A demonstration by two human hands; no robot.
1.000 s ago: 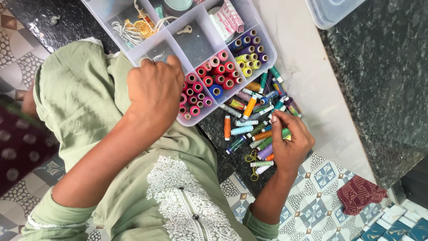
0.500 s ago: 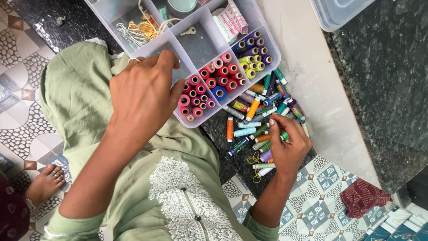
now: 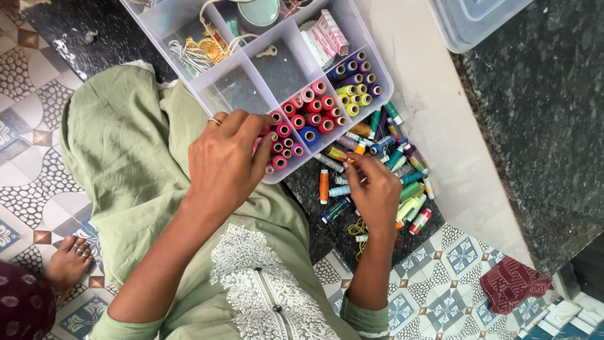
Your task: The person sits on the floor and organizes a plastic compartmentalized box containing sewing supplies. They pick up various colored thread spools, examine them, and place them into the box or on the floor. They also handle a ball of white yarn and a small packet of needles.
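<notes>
I sit on a patterned tile floor (image 3: 25, 157), cream and brown to my left, blue and white squares (image 3: 453, 283) near my right. A dark speckled stone strip (image 3: 327, 226) runs under my lap toward the far left. To its right lies a pale beige slab (image 3: 440, 119), then a raised dark granite surface (image 3: 541, 126). A maroon cloth (image 3: 513, 281) lies crumpled on the near right tiles. Even daylight, soft shadows.

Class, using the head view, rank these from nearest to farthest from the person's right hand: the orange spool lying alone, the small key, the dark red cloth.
1. Orange spool, just left of the right hand.
2. Small key, up in the organiser box.
3. Dark red cloth, on the floor at lower right.
</notes>
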